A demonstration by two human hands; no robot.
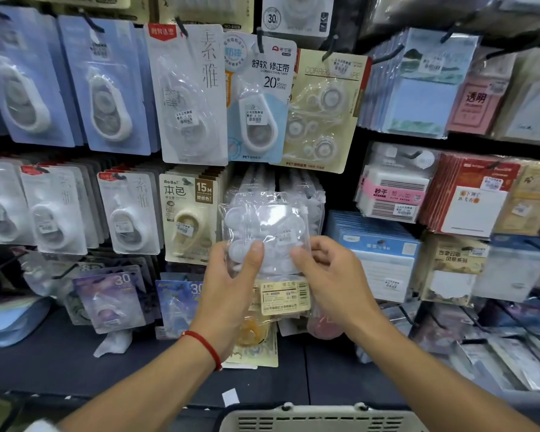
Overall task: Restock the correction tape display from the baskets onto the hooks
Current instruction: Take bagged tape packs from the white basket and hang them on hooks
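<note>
The basket (321, 419) at six o'clock is cut off by the bottom edge, so only its slotted rim shows and its contents cannot be seen. The left hand (228, 288) and right hand (334, 279) cover the lower part of the clear packet (268, 232). The hook behind that packet is hidden. The blue packs (22, 88) at nine o'clock are blurred, their print unreadable.
</note>
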